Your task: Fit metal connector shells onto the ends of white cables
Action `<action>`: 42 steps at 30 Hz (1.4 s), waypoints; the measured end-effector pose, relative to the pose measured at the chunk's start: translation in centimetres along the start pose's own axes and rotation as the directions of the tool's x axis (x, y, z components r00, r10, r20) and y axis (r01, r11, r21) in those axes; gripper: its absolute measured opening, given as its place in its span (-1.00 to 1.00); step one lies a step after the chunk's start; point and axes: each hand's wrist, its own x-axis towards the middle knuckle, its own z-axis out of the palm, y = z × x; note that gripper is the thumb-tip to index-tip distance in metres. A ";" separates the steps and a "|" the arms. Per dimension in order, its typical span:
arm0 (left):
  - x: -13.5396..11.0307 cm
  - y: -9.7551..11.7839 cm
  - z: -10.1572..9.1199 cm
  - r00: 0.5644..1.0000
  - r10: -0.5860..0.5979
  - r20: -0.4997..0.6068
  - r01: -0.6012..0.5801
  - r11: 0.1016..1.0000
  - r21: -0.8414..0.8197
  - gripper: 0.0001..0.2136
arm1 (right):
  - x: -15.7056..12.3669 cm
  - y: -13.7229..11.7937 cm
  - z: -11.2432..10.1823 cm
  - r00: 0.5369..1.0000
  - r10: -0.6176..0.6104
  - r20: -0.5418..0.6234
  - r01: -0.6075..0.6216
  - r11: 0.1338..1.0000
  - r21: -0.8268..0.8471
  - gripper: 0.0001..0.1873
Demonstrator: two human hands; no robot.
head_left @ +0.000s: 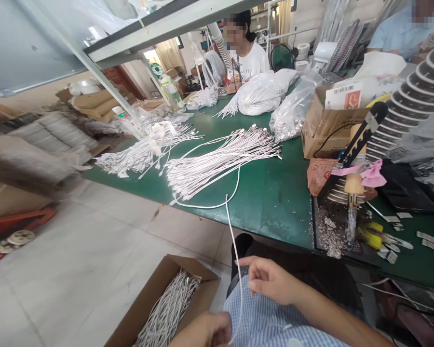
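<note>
A single white cable [232, 231] hangs from the table edge down into my lap, with its upper end on the green table. At the bottom edge, my left hand [211, 330] is curled closed around the cable's lower part, somewhat blurred. My right hand [271, 280] is beside the cable, its index finger stretched out to it and the other fingers loosely bent; no grip shows. A bundle of white cables [217, 166] with metal-ended connectors lies ahead on the table. Below left, more white cables [169, 308] fill an open cardboard box [135, 301].
Another cable pile [133, 152] lies left on the green table [275, 207]. At right are a soldering iron [352, 193] in a stand, a ridged hose [415, 91] and a small carton [332, 120]. A metal shelf [166, 31] spans overhead. A co-worker [251, 53] sits opposite.
</note>
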 end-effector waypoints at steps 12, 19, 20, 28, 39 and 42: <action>5.8 4.4 -3.6 0.811 0.164 -0.562 -0.547 0.553 -0.629 -0.49 | 0.9 -0.7 1.5 0.975 -0.215 -0.048 0.168 0.868 -0.466 -0.97; 8.7 10.2 -6.1 0.724 -0.009 -0.690 -0.678 0.175 -0.713 -0.39 | -0.4 -0.4 0.7 0.968 -0.243 -0.054 0.186 0.849 -0.494 -0.96; 8.9 10.4 -6.5 0.698 -0.015 -0.716 -0.702 0.183 -0.688 -0.39 | -0.5 -0.4 0.6 0.969 -0.243 -0.053 0.188 0.856 -0.482 -0.96; 8.8 8.9 -10.7 0.547 -0.033 -0.836 -0.671 0.580 -0.462 -0.44 | -1.9 -0.3 0.4 0.979 -0.163 -0.122 0.094 0.893 -0.441 -0.96; 8.5 7.2 -16.0 0.345 -0.030 -0.938 -0.220 0.969 -0.112 -0.83 | -4.4 1.8 -1.2 0.970 -0.096 -0.224 -0.001 0.917 -0.399 -0.83; 6.9 8.5 -14.2 0.418 0.065 -0.906 -0.250 0.967 -0.045 -0.74 | -5.4 1.9 -1.6 0.970 -0.097 -0.225 -0.002 0.915 -0.404 -0.81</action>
